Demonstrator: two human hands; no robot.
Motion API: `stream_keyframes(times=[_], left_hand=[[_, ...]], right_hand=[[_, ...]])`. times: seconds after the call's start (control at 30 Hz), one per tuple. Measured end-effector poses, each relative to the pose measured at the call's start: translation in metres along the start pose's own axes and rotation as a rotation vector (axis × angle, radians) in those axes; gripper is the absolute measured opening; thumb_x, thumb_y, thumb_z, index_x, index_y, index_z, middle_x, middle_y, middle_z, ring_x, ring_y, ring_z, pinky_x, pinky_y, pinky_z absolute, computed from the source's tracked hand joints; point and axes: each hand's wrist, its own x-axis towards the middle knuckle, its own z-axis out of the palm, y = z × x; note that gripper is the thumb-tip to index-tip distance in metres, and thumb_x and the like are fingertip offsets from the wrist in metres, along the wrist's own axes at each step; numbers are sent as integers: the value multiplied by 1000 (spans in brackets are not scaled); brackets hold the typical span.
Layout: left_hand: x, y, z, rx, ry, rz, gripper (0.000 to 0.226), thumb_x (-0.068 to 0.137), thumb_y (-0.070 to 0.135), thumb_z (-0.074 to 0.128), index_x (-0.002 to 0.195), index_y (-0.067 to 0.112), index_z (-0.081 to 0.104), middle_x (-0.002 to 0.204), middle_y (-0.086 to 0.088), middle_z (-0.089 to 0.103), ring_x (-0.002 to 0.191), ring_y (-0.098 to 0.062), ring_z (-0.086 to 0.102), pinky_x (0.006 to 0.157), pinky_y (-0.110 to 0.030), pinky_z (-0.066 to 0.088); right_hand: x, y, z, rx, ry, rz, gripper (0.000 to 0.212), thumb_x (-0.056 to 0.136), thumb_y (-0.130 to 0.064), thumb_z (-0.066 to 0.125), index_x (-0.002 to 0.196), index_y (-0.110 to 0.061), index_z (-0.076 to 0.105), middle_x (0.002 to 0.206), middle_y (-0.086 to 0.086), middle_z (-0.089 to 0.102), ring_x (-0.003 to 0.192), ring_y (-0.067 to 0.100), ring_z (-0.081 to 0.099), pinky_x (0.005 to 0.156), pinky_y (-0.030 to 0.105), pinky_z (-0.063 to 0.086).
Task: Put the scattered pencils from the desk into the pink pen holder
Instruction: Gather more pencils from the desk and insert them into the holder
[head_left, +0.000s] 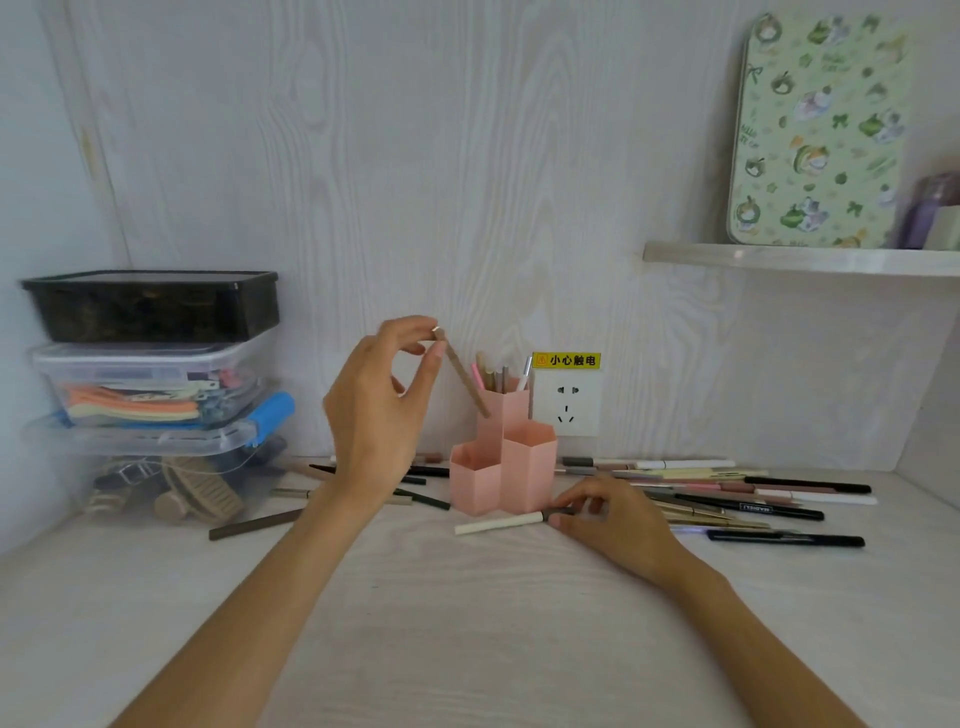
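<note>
Your left hand (382, 400) is raised above the desk (467, 623), thumb and fingertips pinching the top end of a brown pencil (464, 374). The pencil slants down to the right, its lower tip in front of the tallest, far cell of the pink pen holder (506, 465); whether the tip touches the holder cannot be told. Your right hand (610, 519) rests low on the desk, just right of the holder, its curled fingers pinching the dark end of a cream pencil (501, 523) that lies flat, pointing left along the holder's near side.

The holder stands mid-desk near the far wall: three hexagonal cells of unequal height. Several pencils (493, 375) already stand in the tallest cell.

Right of the holder, a loose heap of scattered pencils (727, 499) lies flat, black, cream and brown. Left of it, behind your left wrist, a few more pencils (421, 486) lie on the desk, with a long brown one (254, 525) nearer you.

Far left: stacked plastic boxes (150, 384). On the wall behind the holder: a socket (567, 405) with a yellow warning label (566, 360). Upper right: a shelf (800, 258) bearing a patterned green tin (815, 135).
</note>
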Motion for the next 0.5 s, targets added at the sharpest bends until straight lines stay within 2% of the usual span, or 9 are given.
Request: stream_keyframes(times=[0.1, 0.27, 0.33, 0.4, 0.5], left_hand=[[6, -1, 11, 67, -29, 87, 20, 90, 31, 61, 109, 26, 64, 97, 10, 70, 86, -5, 62, 56, -28, 52], [19, 7, 18, -84, 186, -20, 22, 90, 34, 60, 109, 23, 63, 101, 14, 67, 86, -6, 63, 58, -16, 46], [20, 8, 20, -92, 195, -64, 20, 90, 34, 60, 107, 23, 63, 101, 16, 66, 87, -5, 63, 59, -17, 45], [17, 4, 26, -18, 84, -88, 18, 90, 34, 59, 105, 26, 63, 99, 17, 67, 87, -3, 62, 61, -24, 49], [5, -6, 38, 130, -234, -67, 15, 91, 31, 57, 105, 32, 61, 99, 21, 65, 95, -3, 58, 69, -30, 51]], right_hand=[[0, 0, 0, -4, -8, -13, 13, 70, -45, 73, 68, -52, 62, 79, -17, 64, 79, 5, 55, 74, 31, 49], [1, 2, 1, -15, -1, -21, 14, 69, -48, 72, 65, -54, 61, 75, -21, 63, 76, 2, 54, 68, 24, 46], [1, 2, 1, -15, 1, -27, 16, 69, -48, 72, 64, -57, 59, 75, -22, 62, 76, 1, 54, 64, 21, 43], [1, 2, 1, -18, 1, -28, 17, 70, -48, 72, 63, -58, 59, 75, -22, 62, 76, 1, 53, 63, 20, 42], [1, 1, 0, -21, 3, -31, 17, 69, -48, 72, 62, -57, 59, 74, -23, 62, 75, 0, 53, 62, 19, 41]])
